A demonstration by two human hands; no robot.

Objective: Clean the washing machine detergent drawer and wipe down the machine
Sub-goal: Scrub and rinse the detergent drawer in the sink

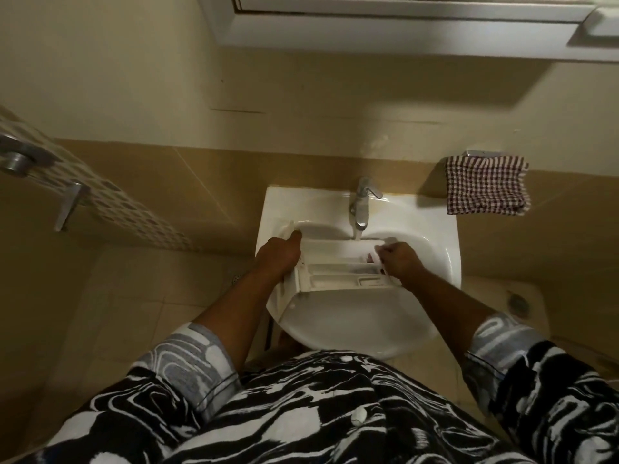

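Note:
The white detergent drawer (338, 271) lies across the basin of a white sink (435, 249), its compartments facing up. My left hand (279, 254) grips the drawer's left end by the front panel. At the drawer's right end, my right hand (398, 254) is curled round something small and pale; what it is cannot be made out. A thin stream of water falls from the chrome tap (361, 204) onto the drawer's far edge.
A red-and-white checked cloth (487, 185) hangs on the wall right of the sink. A mirror cabinet (402, 25) juts out above. A mosaic-tiled partition with metal fittings (70, 202) stands at the left. A floor drain (236, 277) lies left of the sink.

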